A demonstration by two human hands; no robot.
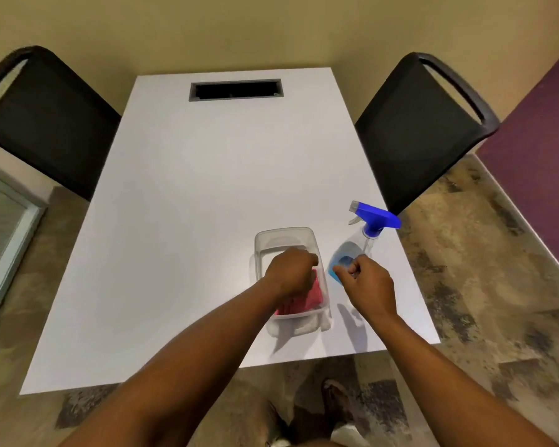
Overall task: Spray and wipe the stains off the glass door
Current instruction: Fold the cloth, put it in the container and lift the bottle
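Single head-worn view, steeply downward onto the near end of a white table (188, 221)

Two black chairs (423, 130) flank a white table (207, 204) with a cable slot (236, 90).

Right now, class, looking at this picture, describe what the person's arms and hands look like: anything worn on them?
Both forearms are bare from the bottom edge of the picture: no sleeves show. The left hand and the right hand wear no gloves. No watch or bracelet shows at either wrist. Whether any finger carries a ring is too small to tell.
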